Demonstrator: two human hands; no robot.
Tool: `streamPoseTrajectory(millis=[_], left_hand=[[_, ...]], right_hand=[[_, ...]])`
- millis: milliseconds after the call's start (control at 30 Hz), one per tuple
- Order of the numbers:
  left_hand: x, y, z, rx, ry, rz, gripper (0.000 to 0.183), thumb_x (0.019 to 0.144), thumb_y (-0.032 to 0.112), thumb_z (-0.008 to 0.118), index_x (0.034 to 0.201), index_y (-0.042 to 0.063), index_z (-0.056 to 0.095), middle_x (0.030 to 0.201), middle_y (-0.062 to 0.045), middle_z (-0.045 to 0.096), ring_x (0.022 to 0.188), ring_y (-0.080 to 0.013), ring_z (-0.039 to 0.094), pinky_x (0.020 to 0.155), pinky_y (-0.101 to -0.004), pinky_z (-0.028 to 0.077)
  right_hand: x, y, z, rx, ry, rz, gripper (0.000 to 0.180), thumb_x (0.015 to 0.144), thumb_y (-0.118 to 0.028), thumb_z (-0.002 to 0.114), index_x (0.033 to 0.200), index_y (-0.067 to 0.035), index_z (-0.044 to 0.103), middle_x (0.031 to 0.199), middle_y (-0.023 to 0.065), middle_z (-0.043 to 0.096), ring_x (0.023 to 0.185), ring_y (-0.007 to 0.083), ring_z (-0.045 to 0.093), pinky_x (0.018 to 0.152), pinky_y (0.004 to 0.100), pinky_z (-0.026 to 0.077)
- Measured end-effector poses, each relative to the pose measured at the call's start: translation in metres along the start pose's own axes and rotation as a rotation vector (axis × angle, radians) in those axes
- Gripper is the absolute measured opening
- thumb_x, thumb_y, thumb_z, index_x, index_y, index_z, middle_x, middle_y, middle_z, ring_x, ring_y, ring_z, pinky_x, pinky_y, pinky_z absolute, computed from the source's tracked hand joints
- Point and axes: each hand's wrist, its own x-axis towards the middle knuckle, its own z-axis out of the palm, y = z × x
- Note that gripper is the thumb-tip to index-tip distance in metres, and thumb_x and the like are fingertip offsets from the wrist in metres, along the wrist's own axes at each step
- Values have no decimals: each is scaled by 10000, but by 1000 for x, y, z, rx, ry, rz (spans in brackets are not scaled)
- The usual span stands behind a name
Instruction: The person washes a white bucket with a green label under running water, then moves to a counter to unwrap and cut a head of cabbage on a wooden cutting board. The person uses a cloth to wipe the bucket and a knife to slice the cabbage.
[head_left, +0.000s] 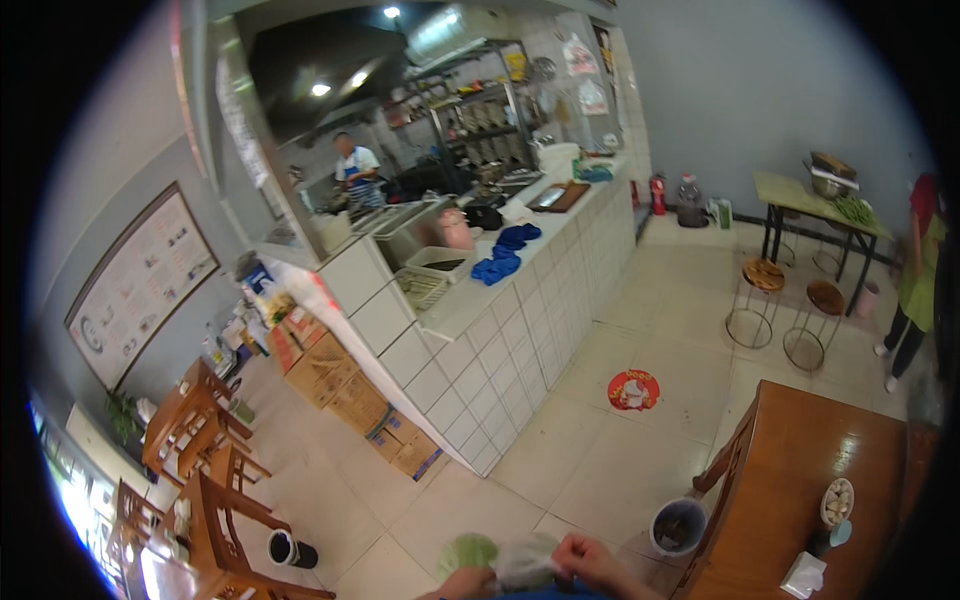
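Note:
At the bottom centre, low in the picture, my right hand (589, 562) has its fingers closed on the edge of a thin, clear plastic bag (527, 559). My left hand (469, 582) is at the bag's other side, partly cut off by the lower rim. Just above and beside it shows a round light-green thing (468, 553), blurred, perhaps inside plastic; whether the left hand grips it or the bag is not clear. A strip of blue clothing lies below both hands.
A tiled counter (517, 337) with blue cloths (504, 255) runs ahead; a person works in the kitchen behind. Cardboard boxes (352, 390) line its left side. A wooden table (810, 480) and a bin (678, 525) stand right; another person is at the far right.

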Motion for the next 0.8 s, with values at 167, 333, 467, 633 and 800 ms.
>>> streamPoseTrajectory(millis=[167,333,467,633,800], left_hand=[[114,28,-153,58,183,53,299,673,265,653,835,15,643,697,-193,618,699,-372,620,640,-420,491],[242,96,-254,-313,366,413,307,655,149,684,927,26,610,801,-163,633,782,-371,614,675,-405,494],[371,130,-319,-212,256,669,359,662,98,679,1009,65,593,900,-176,629,847,-371,601,721,-403,486],[540,227,-391,-328,207,858,358,682,75,650,1034,61,587,929,-176,627,876,-384,589,750,-404,481],[694,300,-443,-397,251,833,379,691,78,645,1062,57,573,964,-184,620,919,-391,577,776,-398,478]], right_hand=[[107,-88,-61,-54,57,-266,291,893,-166,590,1150,-33,559,1051,46,597,936,123,566,829,255,450],[248,-211,-121,-935,68,-772,465,807,-234,658,1207,-34,532,1199,174,532,1128,303,494,907,393,431],[331,-275,-194,-1038,108,-691,461,779,-240,683,1177,-50,546,1106,175,582,1003,334,549,844,400,448],[361,-373,-311,-857,436,-388,205,744,-119,714,913,-27,643,756,80,620,613,165,564,558,283,449],[399,-516,-389,-680,502,-423,151,705,-83,739,757,3,626,632,-11,560,557,57,474,516,223,385]])
